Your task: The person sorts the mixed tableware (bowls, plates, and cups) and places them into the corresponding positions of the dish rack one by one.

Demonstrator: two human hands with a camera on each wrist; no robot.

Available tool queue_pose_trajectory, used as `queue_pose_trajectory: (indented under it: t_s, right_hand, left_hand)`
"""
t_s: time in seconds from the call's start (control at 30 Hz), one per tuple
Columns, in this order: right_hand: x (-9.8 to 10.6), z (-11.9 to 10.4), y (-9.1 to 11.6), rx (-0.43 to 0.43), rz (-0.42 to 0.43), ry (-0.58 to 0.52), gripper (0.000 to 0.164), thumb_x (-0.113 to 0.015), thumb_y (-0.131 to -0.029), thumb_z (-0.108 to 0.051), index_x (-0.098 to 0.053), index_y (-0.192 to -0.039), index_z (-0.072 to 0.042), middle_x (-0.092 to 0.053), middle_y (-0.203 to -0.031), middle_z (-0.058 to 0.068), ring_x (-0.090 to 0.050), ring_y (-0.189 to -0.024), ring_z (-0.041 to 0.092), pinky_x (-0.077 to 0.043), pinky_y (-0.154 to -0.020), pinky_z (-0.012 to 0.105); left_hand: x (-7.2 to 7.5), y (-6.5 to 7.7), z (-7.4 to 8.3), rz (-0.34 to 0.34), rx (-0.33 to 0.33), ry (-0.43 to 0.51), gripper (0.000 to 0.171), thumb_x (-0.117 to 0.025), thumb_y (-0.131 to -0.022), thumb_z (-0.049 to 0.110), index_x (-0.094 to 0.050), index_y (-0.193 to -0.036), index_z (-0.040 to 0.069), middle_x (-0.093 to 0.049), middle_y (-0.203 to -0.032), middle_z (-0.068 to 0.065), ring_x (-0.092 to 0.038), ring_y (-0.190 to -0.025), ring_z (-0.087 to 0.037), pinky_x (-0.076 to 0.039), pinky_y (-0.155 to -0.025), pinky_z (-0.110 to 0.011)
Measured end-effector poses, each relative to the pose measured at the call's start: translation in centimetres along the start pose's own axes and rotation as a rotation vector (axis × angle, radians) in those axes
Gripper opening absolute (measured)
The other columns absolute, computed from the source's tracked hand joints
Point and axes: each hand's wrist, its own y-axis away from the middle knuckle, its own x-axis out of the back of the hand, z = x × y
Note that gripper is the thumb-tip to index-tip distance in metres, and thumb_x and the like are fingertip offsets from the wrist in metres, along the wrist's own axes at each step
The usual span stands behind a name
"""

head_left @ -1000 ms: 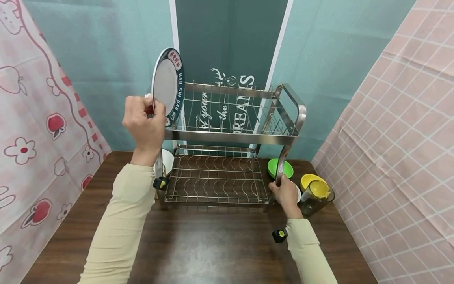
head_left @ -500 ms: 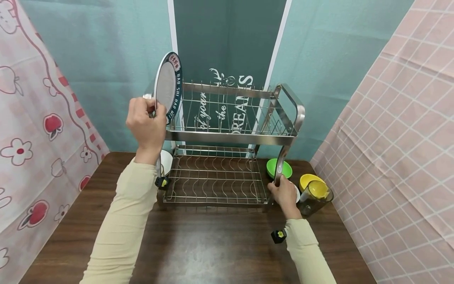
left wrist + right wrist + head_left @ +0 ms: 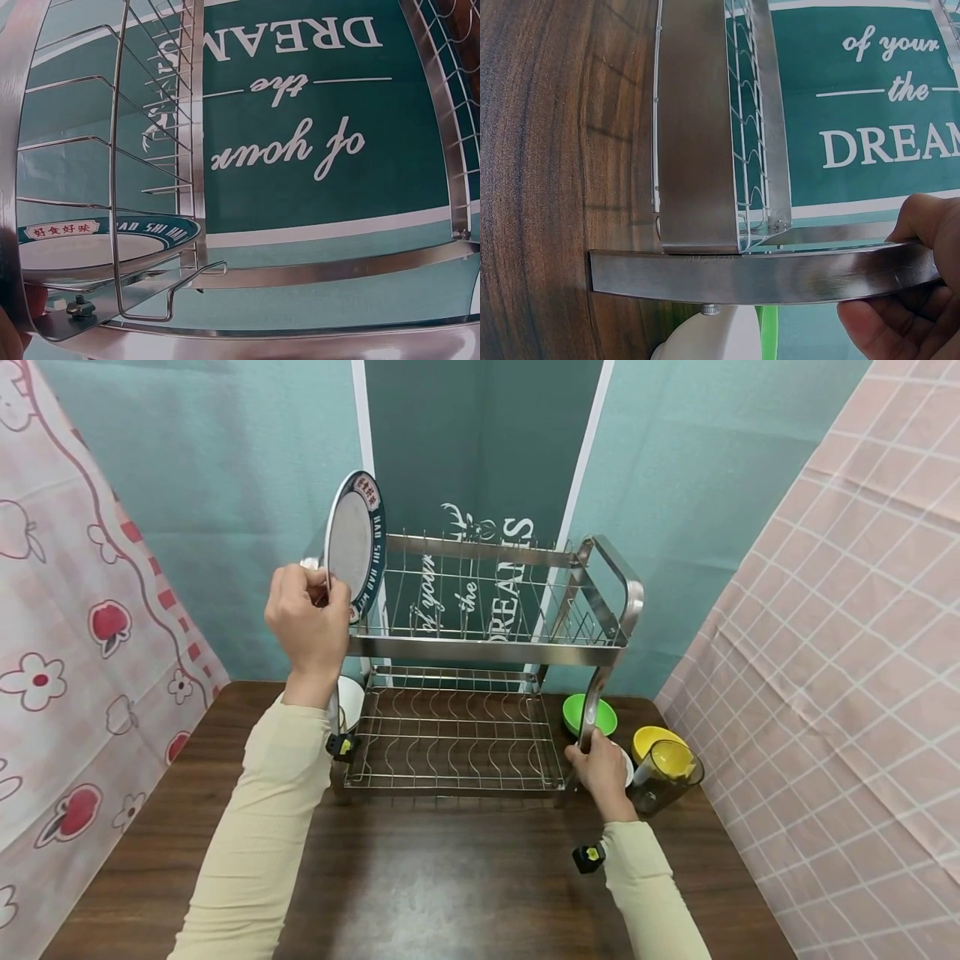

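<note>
A person's left hand (image 3: 307, 618) pinches a plate (image 3: 351, 545) by its near edge, holding it upright at the left end of the top tier of a rack (image 3: 480, 650), slightly lower than a second ago; whether it rests on the wires cannot be told. The right hand (image 3: 604, 770) grips the rack's right front leg (image 3: 591, 716), as before. On the table (image 3: 450, 877), a green bowl (image 3: 590, 717) and a yellow bowl (image 3: 645, 743) sit near the back right corner, a clear cup (image 3: 662, 790) by the right edge
</note>
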Motion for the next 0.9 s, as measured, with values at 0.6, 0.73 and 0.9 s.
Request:
queue_pose_trajectory:
  t_s: [0.6,0.73,0.9]
  right_hand:
    - [-0.06,0.22,-0.08,0.001,0.0,-0.001,0.021,-0.063,-0.081,-0.023,-0.051,-0.078,-0.006,-0.055,-0.068,0.009,-0.05,-0.059,0.028,-0.039,-0.056,0.042]
    - [-0.16,0.3,-0.17,0.0,-0.005,0.001,0.021,-0.063,-0.081,-0.023,-0.051,-0.078,-0.006,-0.055,-0.068,0.009,-0.05,-0.059,0.028,-0.039,-0.055,0.042]
    - [-0.15,0.3,-0.18,-0.006,-0.015,0.001,0.021,-0.063,-0.081,-0.023,-0.051,-0.079,-0.006,-0.055,-0.068,0.009,-0.049,-0.058,0.027,-0.038,-0.055,0.041]
  left_hand:
    - [0.13,-0.09,0.4,-0.079,0.02,-0.003,0.009,-0.056,-0.077,-0.005,-0.054,-0.069,-0.007,-0.053,-0.072,-0.019,-0.057,-0.072,-0.026,-0.044,-0.06,-0.031]
    - [0.0,-0.18,0.41,-0.056,0.023,-0.008,0.009,-0.053,-0.074,-0.005,-0.048,-0.066,-0.006,-0.051,-0.07,-0.019,-0.054,-0.071,-0.03,-0.04,-0.059,-0.034]
    - [-0.06,-0.36,0.48,-0.073,0.034,-0.032,0.01,-0.052,-0.073,-0.006,-0.045,-0.066,-0.003,-0.047,-0.068,-0.017,-0.05,-0.069,-0.032,-0.036,-0.058,-0.039]
